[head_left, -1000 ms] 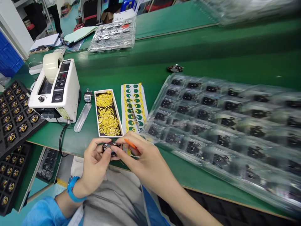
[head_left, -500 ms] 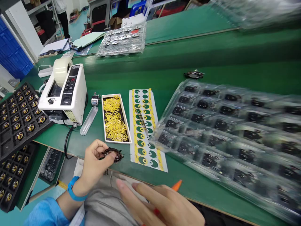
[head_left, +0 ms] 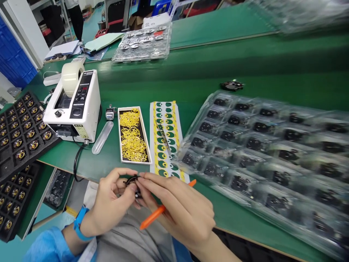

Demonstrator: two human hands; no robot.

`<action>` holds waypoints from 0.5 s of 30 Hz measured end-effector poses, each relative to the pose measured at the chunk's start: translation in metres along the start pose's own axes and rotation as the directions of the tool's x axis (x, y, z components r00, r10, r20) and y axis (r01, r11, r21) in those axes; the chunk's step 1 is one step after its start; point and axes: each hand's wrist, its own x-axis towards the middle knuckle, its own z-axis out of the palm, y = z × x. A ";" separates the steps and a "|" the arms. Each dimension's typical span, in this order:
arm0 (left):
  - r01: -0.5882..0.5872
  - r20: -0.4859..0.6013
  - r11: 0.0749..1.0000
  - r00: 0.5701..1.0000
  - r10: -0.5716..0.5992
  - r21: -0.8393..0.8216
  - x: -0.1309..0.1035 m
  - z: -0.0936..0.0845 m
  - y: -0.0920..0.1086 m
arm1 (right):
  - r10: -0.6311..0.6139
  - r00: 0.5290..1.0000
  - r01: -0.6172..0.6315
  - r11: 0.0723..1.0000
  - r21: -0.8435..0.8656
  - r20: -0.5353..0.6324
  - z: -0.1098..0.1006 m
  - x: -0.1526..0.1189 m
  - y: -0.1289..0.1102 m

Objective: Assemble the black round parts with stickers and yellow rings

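My left hand (head_left: 107, 203), with a blue band at its wrist, pinches a small round black part (head_left: 133, 181) over the front edge of the bench. The fingertips of my right hand (head_left: 188, 211) meet the far side of this part and cover some of it. An orange pen-like tool (head_left: 153, 217) lies tucked across my right hand, its two ends sticking out past the fingers. Just beyond the hands are a white-rimmed box (head_left: 149, 153) of thin yellow rings (head_left: 133, 145) and a sheet of yellow-and-white stickers (head_left: 163, 163).
On the right, a clear plastic tray (head_left: 207, 178) holds several black parts; another part (head_left: 232, 85) lies behind it. A white tape dispenser (head_left: 91, 105), a tally counter (head_left: 110, 112) and black foam trays (head_left: 11, 163) are at left. Slim dark tweezers-like tool (head_left: 164, 140) rests on the stickers.
My right hand has moved up and left, from apart to touching the black part. My left hand has shifted slightly right and down with the part, which is now tilted more upright.
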 end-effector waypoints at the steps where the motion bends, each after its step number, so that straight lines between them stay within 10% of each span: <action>1: -0.002 0.002 1.000 1.000 0.002 0.009 -0.001 0.000 0.000 | -0.013 1.000 0.013 1.000 -0.005 0.001 -0.001 0.000 0.001; 15: -0.042 -0.001 0.974 0.999 0.044 0.224 -0.008 -0.003 -0.004 | -0.213 0.959 0.219 0.976 -0.012 0.187 -0.017 0.008 0.015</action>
